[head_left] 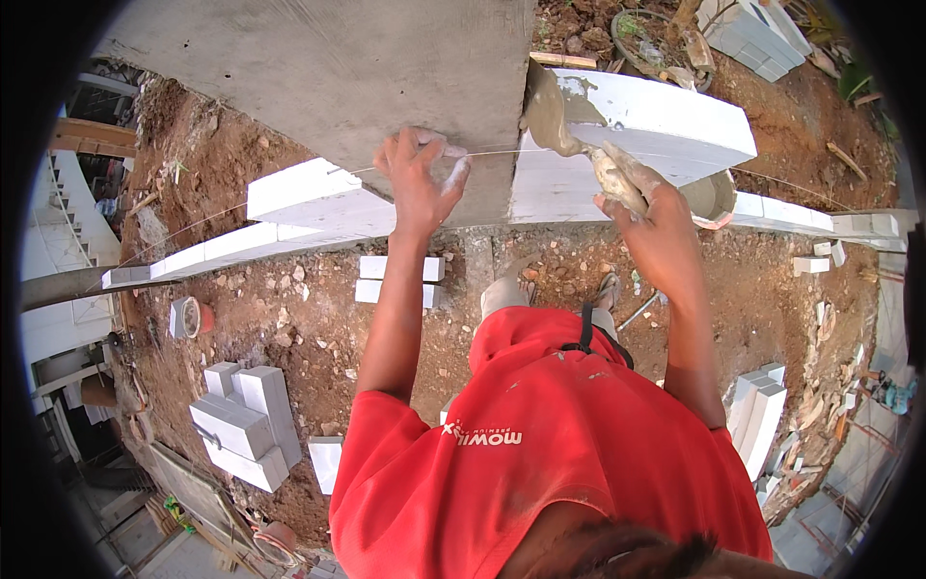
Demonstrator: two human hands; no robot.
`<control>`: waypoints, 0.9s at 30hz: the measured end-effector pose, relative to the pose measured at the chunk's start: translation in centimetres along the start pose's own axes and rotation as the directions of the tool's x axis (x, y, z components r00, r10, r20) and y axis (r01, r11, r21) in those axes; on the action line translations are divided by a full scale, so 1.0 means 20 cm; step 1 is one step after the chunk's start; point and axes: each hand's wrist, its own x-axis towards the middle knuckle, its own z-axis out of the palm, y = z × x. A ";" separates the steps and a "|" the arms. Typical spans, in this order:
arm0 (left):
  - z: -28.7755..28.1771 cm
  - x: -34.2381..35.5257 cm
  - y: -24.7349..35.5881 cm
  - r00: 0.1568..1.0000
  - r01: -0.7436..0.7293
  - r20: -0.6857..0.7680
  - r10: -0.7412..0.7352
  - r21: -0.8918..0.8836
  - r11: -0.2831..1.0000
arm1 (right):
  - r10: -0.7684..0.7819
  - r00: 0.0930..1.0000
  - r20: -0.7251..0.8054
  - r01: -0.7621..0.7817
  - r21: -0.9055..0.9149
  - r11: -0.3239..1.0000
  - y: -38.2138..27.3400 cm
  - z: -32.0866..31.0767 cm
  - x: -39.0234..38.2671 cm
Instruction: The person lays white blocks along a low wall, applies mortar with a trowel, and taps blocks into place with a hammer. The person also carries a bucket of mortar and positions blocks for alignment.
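In my right hand (651, 207) is the pale, mortar-smeared handle of a trowel (548, 108). Its wet, grey-coated blade lies against the concrete column (386, 77), at the end of a white block (666, 111) with grey mortar on its top. My left hand (422, 179) is in front of the column, fingers bent, with thumb and forefinger tips close together at a thin taut string (497, 152). Whether the tips fully pinch it is hard to see. The string crosses the column and runs along the white block wall (555, 188) on both sides.
A bucket of grey mortar (712, 198) is beside my right forearm, against the wall. Stacked white blocks (241, 420) lie on the stony soil at left, with more blocks (755, 420) at right. A small bucket (198, 317) stands farther left.
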 end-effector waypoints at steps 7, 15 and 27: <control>-0.01 -0.02 0.00 1.000 0.023 0.014 -0.023 0.006 1.000 | 0.083 0.996 0.025 -0.084 0.003 0.997 0.04 -0.05 -0.02; -0.01 0.04 0.00 1.000 0.006 0.000 -0.006 -0.039 0.999 | 0.301 0.952 0.057 -0.306 0.190 0.933 0.13 -0.11 0.01; -0.02 0.02 0.01 0.999 0.023 0.028 -0.021 -0.037 0.999 | -0.062 0.997 -0.045 0.059 -0.075 0.995 0.06 0.03 -0.01</control>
